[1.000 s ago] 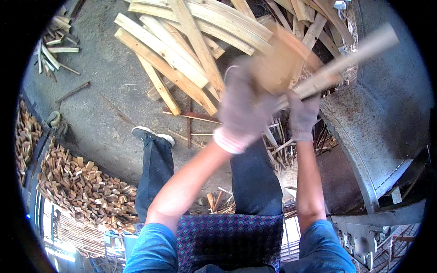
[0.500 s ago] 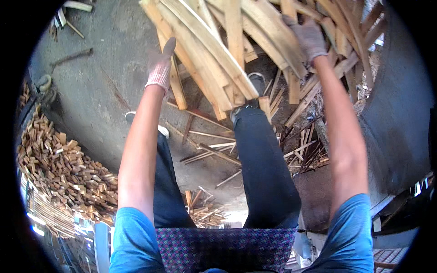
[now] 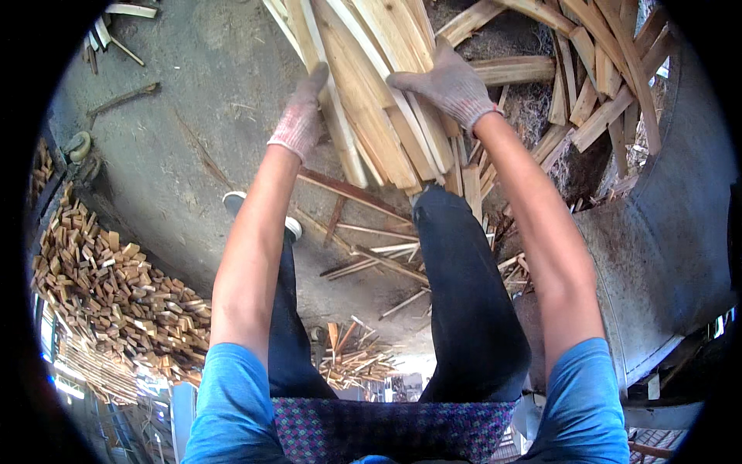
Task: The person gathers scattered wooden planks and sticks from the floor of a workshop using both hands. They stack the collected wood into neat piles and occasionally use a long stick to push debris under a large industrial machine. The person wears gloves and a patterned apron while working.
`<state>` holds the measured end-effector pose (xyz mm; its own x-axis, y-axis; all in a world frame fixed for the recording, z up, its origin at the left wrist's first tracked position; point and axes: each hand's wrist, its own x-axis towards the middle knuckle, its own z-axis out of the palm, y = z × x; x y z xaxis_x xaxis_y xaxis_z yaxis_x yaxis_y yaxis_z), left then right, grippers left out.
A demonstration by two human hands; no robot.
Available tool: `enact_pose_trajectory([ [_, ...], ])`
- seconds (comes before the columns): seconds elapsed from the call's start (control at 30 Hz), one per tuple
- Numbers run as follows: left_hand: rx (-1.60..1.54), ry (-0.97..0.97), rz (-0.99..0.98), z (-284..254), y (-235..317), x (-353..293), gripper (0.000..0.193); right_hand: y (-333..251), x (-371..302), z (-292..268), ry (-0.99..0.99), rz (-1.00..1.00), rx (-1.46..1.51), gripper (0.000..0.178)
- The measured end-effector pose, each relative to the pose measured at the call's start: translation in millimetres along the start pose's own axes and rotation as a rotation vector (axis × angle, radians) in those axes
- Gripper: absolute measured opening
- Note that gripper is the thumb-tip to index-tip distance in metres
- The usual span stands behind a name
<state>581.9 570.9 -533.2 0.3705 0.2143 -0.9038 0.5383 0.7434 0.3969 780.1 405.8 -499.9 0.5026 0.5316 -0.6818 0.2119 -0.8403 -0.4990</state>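
Between my gloved hands lies a bundle of long, pale wooden planks [image 3: 367,100], running lengthwise away from me. My left hand [image 3: 300,116] is closed on the bundle's left side, its thumb along the outer plank and its fingers hidden beneath. On the right side my right hand [image 3: 450,87] grips the bundle, thumb laid across the top and pointing left. The planks' near ends sit just above my right knee, roughly lined up but uneven. Both gloves are greyish with reddish cuffs.
More loose planks [image 3: 514,71] lie in a heap to the right, beside a curved dark metal sheet [image 3: 657,255]. Thin wood strips [image 3: 379,259] litter the floor between my legs. A big pile of short wood pieces [image 3: 124,294] stands at left. A patterned cloth [image 3: 394,425] covers my lap.
My right hand has come left from the heap, and the spread planks are now gathered closer together. My left hand has shifted a little right onto the bundle's edge.
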Motion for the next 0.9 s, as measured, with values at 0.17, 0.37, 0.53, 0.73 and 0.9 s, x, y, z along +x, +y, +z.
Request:
enact_pose_trajectory([
  [0.17,-0.131,-0.202,-0.034,-17,-7,13,0.084,47,37,-14,-0.040,-0.028,0.286,0.099],
  [0.37,-0.351,-0.269,-0.098,-15,5,9,0.100,-10,15,-20,-0.579,0.367,0.854,0.083],
  [0.53,-0.160,-0.198,-0.004,-20,24,-5,0.100,-13,11,44,-0.254,0.057,0.681,0.099],
  [0.73,-0.266,-0.034,0.022,-63,-3,-21,0.107,-74,-7,63,-0.206,0.039,0.613,0.088],
  [0.9,-0.441,-0.068,0.060,-70,-4,-66,0.089,-107,-19,55,-0.315,0.060,0.494,0.088],
])
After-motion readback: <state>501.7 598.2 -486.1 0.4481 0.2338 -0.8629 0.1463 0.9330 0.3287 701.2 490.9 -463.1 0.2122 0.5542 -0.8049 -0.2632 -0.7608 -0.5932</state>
